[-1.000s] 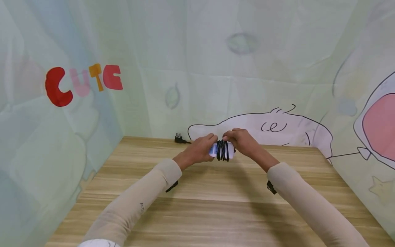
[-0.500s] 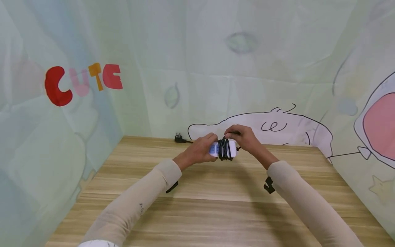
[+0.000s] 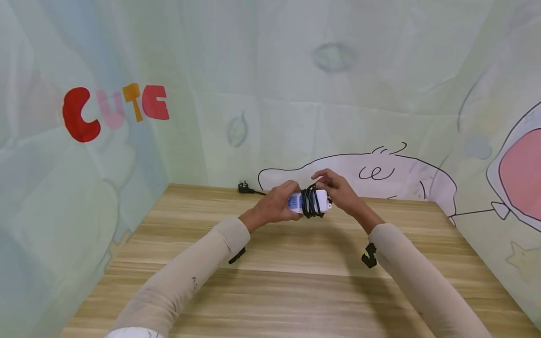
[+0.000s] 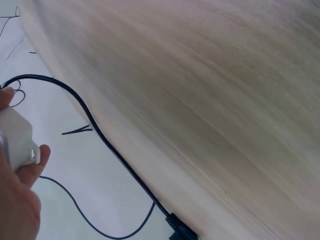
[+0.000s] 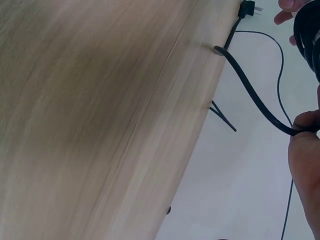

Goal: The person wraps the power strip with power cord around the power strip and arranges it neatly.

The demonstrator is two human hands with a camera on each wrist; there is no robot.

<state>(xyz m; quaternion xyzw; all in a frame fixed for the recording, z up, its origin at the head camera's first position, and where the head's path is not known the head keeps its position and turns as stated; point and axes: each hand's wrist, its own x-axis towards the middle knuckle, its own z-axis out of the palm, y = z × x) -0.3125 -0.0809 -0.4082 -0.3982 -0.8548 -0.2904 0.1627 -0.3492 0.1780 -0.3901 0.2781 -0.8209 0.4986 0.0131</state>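
A white power strip (image 3: 323,199) with blue sockets is held above the far part of the table by my left hand (image 3: 276,203), which grips its left end. Black power cord (image 3: 311,203) is wound several times around the strip's middle. Just to the upper right, my right hand (image 3: 339,191) pinches the cord (image 5: 257,100) between thumb and finger, as the right wrist view shows. The cord's free length runs to a black plug (image 3: 243,188) lying at the table's back edge. In the left wrist view the strip's end (image 4: 17,137) shows a small hanging tab.
The wood-grain table (image 3: 270,291) stretches from the person to the back. Printed fabric walls (image 3: 220,70) enclose it at the back, left and right. Dark wrist-camera mounts (image 3: 369,256) hang below both sleeves.
The power strip has shifted slightly right, showing more of its sockets. My right hand has moved up and a little right along with the cord. The plug stays at the back edge.
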